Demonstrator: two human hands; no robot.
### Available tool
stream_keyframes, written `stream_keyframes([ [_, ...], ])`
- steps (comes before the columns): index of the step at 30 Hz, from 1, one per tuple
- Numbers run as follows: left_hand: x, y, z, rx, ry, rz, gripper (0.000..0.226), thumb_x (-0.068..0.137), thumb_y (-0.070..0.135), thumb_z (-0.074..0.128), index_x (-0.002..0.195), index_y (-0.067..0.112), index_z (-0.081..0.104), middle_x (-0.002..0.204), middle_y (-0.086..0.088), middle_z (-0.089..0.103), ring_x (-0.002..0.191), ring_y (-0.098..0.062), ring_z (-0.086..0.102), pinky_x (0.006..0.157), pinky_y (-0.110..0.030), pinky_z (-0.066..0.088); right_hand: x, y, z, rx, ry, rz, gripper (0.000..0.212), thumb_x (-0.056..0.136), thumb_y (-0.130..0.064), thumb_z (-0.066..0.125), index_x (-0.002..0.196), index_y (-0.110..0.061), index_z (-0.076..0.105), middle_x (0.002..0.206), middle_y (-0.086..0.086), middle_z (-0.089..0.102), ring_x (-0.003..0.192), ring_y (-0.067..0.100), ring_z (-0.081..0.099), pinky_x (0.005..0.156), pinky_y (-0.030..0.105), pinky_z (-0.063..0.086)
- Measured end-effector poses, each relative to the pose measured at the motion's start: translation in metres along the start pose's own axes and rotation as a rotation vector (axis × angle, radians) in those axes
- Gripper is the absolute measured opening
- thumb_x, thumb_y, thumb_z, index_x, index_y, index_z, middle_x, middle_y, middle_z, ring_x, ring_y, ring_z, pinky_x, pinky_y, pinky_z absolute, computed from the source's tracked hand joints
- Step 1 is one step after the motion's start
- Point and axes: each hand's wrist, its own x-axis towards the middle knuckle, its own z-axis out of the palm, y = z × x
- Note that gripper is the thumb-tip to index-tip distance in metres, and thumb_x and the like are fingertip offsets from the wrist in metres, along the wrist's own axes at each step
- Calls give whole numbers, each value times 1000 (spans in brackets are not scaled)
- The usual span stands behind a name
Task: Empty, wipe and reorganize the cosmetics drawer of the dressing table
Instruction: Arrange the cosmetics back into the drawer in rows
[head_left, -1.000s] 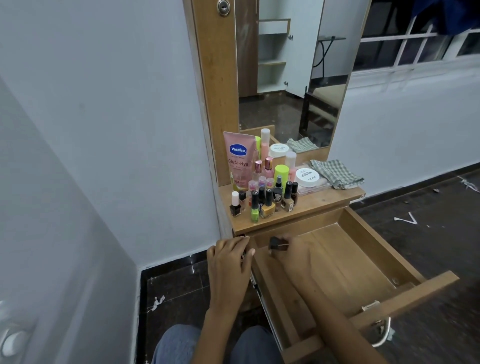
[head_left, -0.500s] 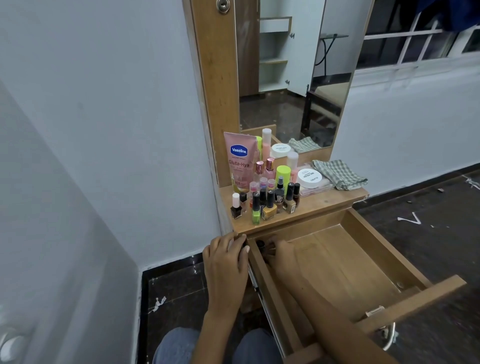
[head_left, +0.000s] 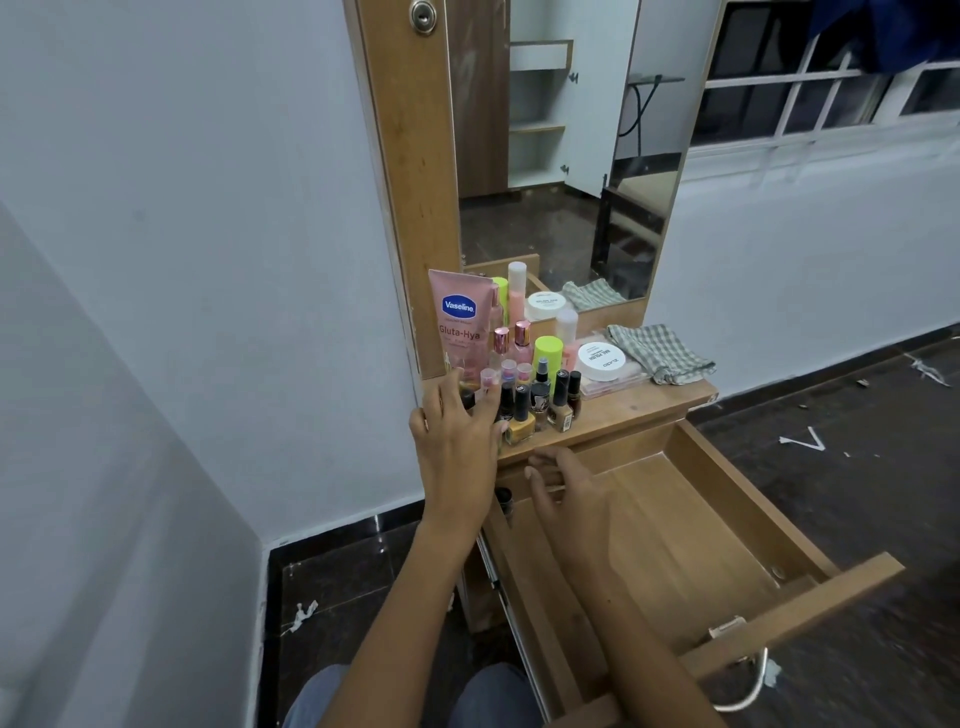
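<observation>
The wooden drawer is pulled far out below the dressing table top. One dark nail polish bottle stands in its back left corner. My right hand hovers just beside that bottle with relaxed fingers and holds nothing. My left hand lies with spread fingers over the leftmost bottles of the nail polish cluster on the top, hiding them; its thumb is next to a yellow bottle. A pink Vaseline tube stands behind the cluster.
A white jar on a flat palette and a folded checked cloth lie on the right of the top. The mirror rises behind. A white wall is close on the left, and dark floor with scraps lies to the right.
My right hand set the dark bottle down in the drawer's back left corner and let go. My left hand rose from the drawer's edge to the bottles on the top.
</observation>
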Motion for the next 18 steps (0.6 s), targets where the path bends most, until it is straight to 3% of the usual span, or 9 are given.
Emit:
stream_keyframes([
  [3,4,-1,-1,-71,52,-2,35,79,24,76,112,19,70,123,-10,61,114,-30,53,86,-40,41,0,1,-1,14,38,-54,19,86,-16,69,105,-18,65,92,-11,69,79,1,65,65,21,55],
  [8,-7,-7,-6,-248,210,12,23,72,11,81,94,11,73,84,-3,72,85,-25,62,73,-33,38,1,-4,-1,45,45,-159,25,85,-27,71,107,-16,64,95,-8,66,79,3,64,63,22,55],
  [13,-42,-3,-9,-283,264,63,20,73,12,80,93,12,73,87,1,72,87,-22,63,76,-28,29,-2,-14,1,52,-59,-302,33,83,-33,68,110,-13,64,101,-6,63,88,5,60,73,18,52],
  [18,-55,3,-7,-375,182,12,15,76,13,79,91,13,74,89,4,73,90,-21,65,79,-33,37,-5,-14,-1,18,-106,-293,19,83,-23,67,99,-14,69,98,-5,63,85,6,59,68,20,51],
])
